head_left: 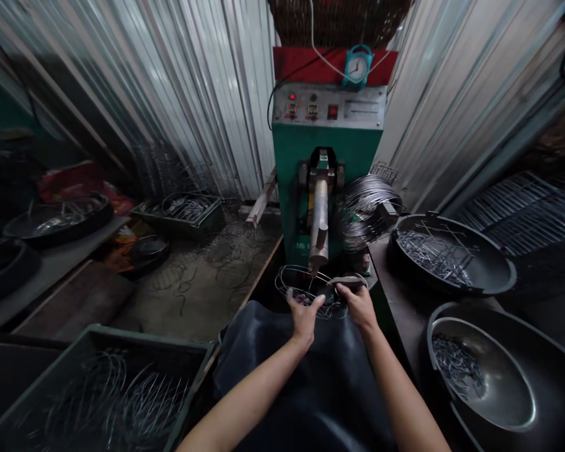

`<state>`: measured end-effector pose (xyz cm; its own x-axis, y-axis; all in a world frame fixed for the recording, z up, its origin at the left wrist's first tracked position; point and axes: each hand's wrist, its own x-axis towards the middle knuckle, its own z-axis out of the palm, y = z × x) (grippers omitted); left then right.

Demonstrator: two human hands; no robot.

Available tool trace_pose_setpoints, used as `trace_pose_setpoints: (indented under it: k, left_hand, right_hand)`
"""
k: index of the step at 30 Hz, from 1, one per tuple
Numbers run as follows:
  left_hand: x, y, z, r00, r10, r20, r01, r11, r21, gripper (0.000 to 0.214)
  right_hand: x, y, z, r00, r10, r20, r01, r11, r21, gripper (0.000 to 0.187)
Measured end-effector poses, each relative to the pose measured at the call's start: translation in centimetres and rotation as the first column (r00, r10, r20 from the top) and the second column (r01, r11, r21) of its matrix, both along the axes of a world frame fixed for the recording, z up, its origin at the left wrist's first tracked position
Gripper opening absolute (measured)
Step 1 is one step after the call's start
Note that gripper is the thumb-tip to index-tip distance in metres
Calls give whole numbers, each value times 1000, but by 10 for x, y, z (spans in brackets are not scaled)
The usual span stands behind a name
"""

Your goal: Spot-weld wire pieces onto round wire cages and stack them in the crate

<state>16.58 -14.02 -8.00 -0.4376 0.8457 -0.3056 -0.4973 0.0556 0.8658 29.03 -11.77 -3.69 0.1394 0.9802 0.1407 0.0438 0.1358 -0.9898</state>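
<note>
while the left hand, fingers partly spread, holds the wire frame just below the picture's centre, the right hand pinches its right side, under the green machine at upper centre, a dark pan lying mid-right.

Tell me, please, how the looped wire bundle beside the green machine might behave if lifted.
The looped wire bundle is probably heavy for its size, with so many strands packed together. Loops might shift or splay, since they spread unevenly. Its rounded outline could make it roll.
</note>
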Motion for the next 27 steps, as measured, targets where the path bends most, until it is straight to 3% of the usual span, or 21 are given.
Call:
trace_pose_setpoints:
  k: [5,9,15,18,21,27]
  left_hand:
    - [-9,-1,-1,993,-101,69,100,995,22,84]
    - [-17,-5,7,973,-161,165,164,987,-2,78]
    - [-33,-3,7,918,-130,375,165,984,-62,62]
    - [-39,0,7,912,-109,395,145,987,-62,61]
    - [-42,2,9,909,-89,406,124,990,-60,61]
    - [-43,1,11,915,-68,397,83,996,-19,61]
  right_hand:
    - [17,-18,-26,997,-38,-67,40,999,18,30]
    - [13,-23,-31,992,-106,-62,110,991,73,28]
    - [-1,-21,-7,997,-69,-33,73,992,106,25]
    - [-8,-21,8,996,7,86,-16,995,96,22]
    - [-15,-21,17,990,11,138,-27,993,114,19]
    - [-24,-21,20,968,20,251,-53,991,123,17]
